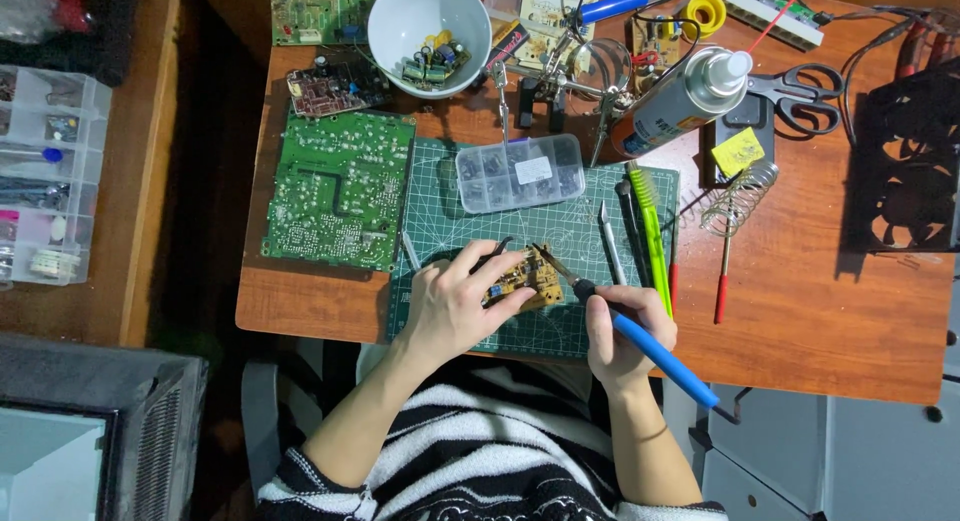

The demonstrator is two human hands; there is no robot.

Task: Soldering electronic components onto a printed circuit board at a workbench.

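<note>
Resting on the green cutting mat (560, 226), the small yellowish board (522, 281) is pinned under left hand (455, 306) fingers; the blue soldering iron (640, 341), gripped tight by the right hand (622, 331), is angled up-left, tip at the board's right edge.

Electronics repair workbench, circuit boards (340, 189), cutting mat (560, 231), soldering iron (640, 339)

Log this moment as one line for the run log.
left hand: holds tweezers on small yellow circuit board | right hand: grips blue soldering iron, tip at board | surface: green cutting mat
</note>
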